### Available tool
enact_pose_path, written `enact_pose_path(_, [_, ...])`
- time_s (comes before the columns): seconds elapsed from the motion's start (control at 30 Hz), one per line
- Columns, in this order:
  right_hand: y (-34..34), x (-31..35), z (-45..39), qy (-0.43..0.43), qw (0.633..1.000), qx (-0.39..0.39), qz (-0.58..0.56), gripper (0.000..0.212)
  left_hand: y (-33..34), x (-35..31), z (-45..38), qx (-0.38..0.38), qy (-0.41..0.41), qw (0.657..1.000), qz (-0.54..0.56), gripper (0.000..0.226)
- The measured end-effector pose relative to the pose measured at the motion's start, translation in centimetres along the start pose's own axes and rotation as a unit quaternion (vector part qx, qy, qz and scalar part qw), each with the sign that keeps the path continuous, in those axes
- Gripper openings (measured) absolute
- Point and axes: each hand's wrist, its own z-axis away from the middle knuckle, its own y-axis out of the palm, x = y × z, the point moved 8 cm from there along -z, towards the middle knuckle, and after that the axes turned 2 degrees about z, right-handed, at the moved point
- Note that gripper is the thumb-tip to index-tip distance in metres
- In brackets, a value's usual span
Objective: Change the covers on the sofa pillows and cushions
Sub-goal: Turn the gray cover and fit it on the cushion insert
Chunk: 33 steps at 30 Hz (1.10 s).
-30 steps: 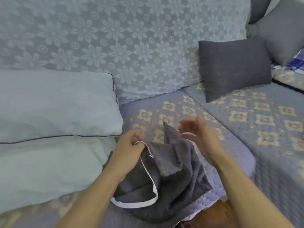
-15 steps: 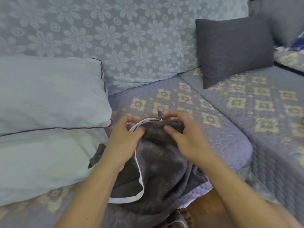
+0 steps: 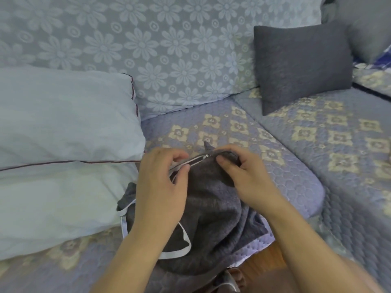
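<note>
Sofa seat carries a quilted lilac cover with cream floral squares; backrest behind it is pale blue with a daisy pattern. One dark grey cushion leans upright against the backrest at the corner, its bottom edge resting on the seat; a second grey cushion sits further right, partly cut off by the frame edge. Two bare pale-blue pillows are stacked at left, the upper pillow with thin dark piping along its seam, the lower pillow beneath it. Loose dark grey cover lies crumpled on the front edge of the seat, just beside the stacked pillows, with a white zipper tape looping out along its opened edge. Your left hand pinches the white tape near the top of the cover, thumb and fingers curled onto it. Your right hand grips the closed end of the cover's edge, thumb pressing on top of the fabric, fingers curled round it. Small zipper slider shows between your two hands; the edge is stretched taut between them. Both forearms enter from the bottom of the view.
</note>
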Motion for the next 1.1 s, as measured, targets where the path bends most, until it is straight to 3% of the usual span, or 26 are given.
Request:
enact_pose_path(0.17, [0.5,-0.2,0.2,0.024,0.998,0.03,-0.056,0.02,0.6,0.4,0.0,0.037,0.015,0.998,-0.046,0.02])
enact_pose_path(0.3, [1.9,-0.6,0.8,0.052,0.984,0.108,-0.128,0.013,0.5,0.6,-0.1,0.057,-0.027,0.997,0.041,0.027])
enact_pose_path(0.4, [1.9,-0.8,0.7,0.057,0.988,0.078,-0.122,0.015,0.4,1.0,0.3,0.048,-0.1,0.988,0.103,0.024])
enact_pose_path(0.53, [1.4,-0.9,0.5,0.053,0.989,0.04,-0.129,0.018,-0.8,0.2,0.8,0.013,-0.031,0.999,0.002,0.023])
enact_pose_path(0.67, [1.6,-0.3,0.6,0.031,0.993,0.06,-0.102,0.017,0.9,0.5,1.4,0.1,-0.059,0.992,0.044,0.025])
enact_pose_path(0.83, [2.3,0.2,0.6,-0.002,0.998,0.063,-0.021,0.023,0.5,1.1,1.4,0.058,-0.125,0.986,0.097,0.03])
enact_pose_path(1.1, [2.0,0.0,0.6,-0.031,0.992,0.067,0.098,0.016,1.0,2.1,2.5,0.104,-0.248,0.944,0.193,0.014])
